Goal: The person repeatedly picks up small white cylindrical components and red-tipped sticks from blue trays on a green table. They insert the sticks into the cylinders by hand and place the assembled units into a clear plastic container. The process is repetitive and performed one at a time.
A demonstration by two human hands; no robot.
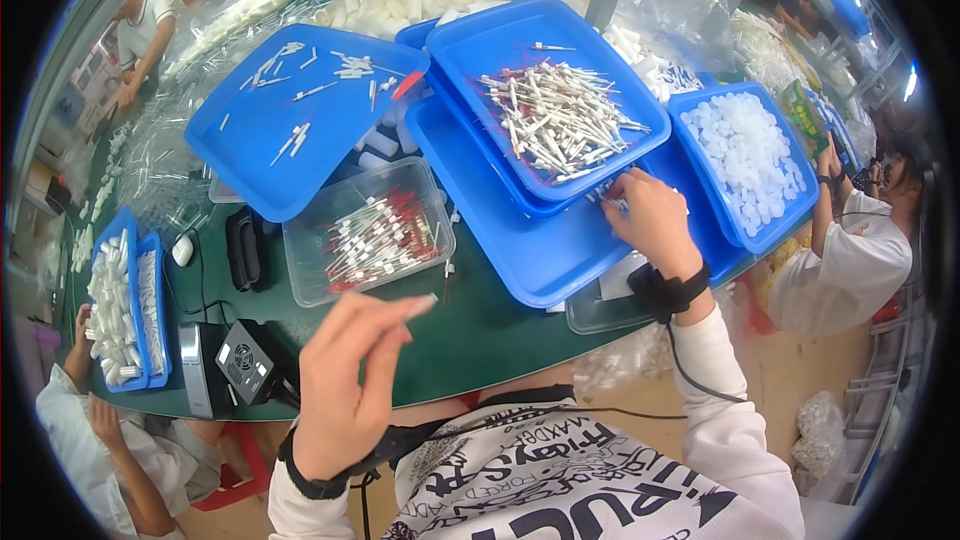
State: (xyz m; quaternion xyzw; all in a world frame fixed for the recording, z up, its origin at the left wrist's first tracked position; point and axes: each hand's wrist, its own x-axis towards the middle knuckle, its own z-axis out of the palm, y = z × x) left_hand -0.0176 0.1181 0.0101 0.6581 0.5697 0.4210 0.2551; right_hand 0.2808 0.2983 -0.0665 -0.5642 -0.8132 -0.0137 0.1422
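Note:
My left hand (348,380) is raised over the near edge of the table, its thumb and forefinger close together. At its fingertips is a small white plastic piece (422,306). My right hand (652,215) reaches into the lower blue tray (560,260), beside the stacked upper trays. Its fingers are bent together over small white parts, and what they grip is partly hidden. The upper blue tray (460,50) carries a heap of white connectors with thin leads (565,120). Left of it, a clear plastic box (300,275) contains white parts with red wires (385,235).
A tilted blue tray (250,160) bears scattered white pieces. At right stands a blue tray of translucent caps (745,160). A black fan-like device (248,360) and a black case (243,248) sit at left. Co-workers (840,250) are on both sides.

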